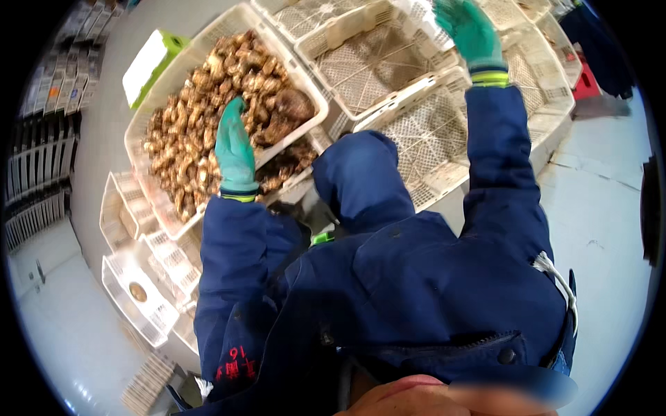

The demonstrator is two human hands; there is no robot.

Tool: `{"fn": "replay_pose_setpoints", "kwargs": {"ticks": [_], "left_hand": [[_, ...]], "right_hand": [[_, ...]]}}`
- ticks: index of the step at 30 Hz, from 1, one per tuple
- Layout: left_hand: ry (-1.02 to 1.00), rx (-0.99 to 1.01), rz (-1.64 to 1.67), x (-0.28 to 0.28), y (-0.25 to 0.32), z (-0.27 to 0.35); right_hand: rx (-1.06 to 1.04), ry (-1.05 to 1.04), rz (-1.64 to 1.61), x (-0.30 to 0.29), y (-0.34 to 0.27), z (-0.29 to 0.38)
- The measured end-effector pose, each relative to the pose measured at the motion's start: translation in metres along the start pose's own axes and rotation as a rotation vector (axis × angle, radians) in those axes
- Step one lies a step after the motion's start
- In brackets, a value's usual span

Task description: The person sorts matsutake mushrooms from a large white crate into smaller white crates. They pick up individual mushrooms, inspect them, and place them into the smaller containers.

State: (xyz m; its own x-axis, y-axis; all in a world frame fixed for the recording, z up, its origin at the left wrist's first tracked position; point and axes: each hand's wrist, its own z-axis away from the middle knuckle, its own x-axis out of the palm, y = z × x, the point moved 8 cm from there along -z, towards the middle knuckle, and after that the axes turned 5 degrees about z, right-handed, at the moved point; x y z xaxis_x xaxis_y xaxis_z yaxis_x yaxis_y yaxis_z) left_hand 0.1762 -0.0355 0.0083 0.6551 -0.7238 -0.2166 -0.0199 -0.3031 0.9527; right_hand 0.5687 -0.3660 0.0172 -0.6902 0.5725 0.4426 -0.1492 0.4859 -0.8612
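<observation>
My left hand (237,148), in a green glove, lies over a white plastic crate (136,156) heaped with brown mushrooms (182,135). Its fingers stretch forward among them, and its palm side is hidden. A large dark brown clump (291,106) sits in the crate's right corner. Farther off at the upper right, my right hand (468,34), also green-gloved, reaches over white mesh crates. Its fingers are extended and somewhat blurred, with nothing visible in them. Left of this hand is a mesh-bottomed crate (359,62); below it is another (426,130).
Beneath the heaped crate, more dark mushrooms (286,166) show in a lower crate. A green-and-white box (153,67) stands behind it. White crates (138,296) are at lower left, and stacked crates (41,151) along the far left. A dark-clothed person (598,47) is partly visible at upper right.
</observation>
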Motion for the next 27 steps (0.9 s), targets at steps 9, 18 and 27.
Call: {"fn": "replay_pose_setpoints", "kwargs": {"ticks": [9, 18, 27], "left_hand": [[0.110, -0.102, 0.285, -0.049, 0.004, 0.008], [0.236, -0.325, 0.714, -0.110, -0.055, 0.016], [0.271, -0.292, 0.717, -0.111, -0.056, 0.011]], "right_hand": [[0.318, -0.253, 1.264, 0.063, 0.167, 0.222], [0.877, 0.255, 0.440, 0.045, 0.181, 0.190], [0.495, 0.203, 0.520, 0.129, 0.141, 0.128]]}}
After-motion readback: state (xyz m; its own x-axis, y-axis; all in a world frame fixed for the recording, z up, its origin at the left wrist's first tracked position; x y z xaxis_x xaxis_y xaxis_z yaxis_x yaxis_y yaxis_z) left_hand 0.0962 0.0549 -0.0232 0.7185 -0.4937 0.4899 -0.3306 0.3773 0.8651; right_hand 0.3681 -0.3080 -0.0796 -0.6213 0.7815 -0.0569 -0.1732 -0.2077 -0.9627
